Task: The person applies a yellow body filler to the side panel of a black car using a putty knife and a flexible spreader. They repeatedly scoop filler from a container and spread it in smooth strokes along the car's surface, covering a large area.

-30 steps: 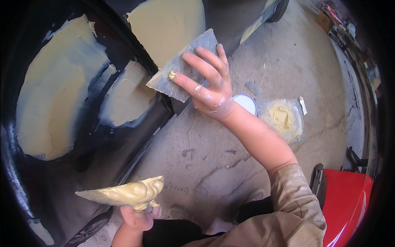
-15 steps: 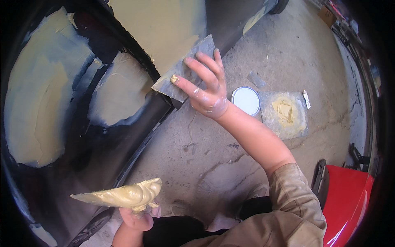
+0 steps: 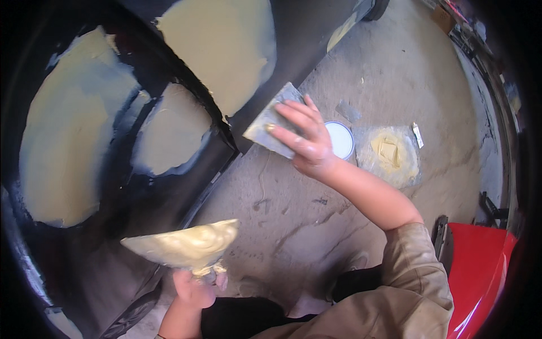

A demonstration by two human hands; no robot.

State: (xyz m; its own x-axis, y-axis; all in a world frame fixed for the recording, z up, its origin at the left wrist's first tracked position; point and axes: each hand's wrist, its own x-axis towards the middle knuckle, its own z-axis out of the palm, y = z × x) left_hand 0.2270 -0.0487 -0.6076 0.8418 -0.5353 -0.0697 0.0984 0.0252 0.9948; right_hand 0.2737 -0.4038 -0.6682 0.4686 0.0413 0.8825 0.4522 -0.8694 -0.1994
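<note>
My right hand (image 3: 307,133) holds a flat grey putty spreader (image 3: 270,129), fingers spread along its face, thumb side hidden behind. The spreader is just off the lower edge of the black car's side. In my left hand (image 3: 195,289), near the lower left, is a putty knife (image 3: 169,254), its wide blade heaped with cream-yellow filler putty (image 3: 209,240). Some putty hangs over by my fingers. Smeared filler covers the car panels in a large patch (image 3: 217,53), a smaller patch (image 3: 175,130) and a long patch (image 3: 68,141) at left.
On the concrete floor (image 3: 293,214) at right lie a round white lid or tin (image 3: 340,140), a putty-smeared board (image 3: 389,175), a small grey scrap (image 3: 348,111) and a white tube (image 3: 418,135). A red car panel (image 3: 477,271) stands at lower right.
My right hand has drawn the spreader away from the filler patch, down and to the right. My left hand has lifted the loaded putty knife slightly up and to the right.
</note>
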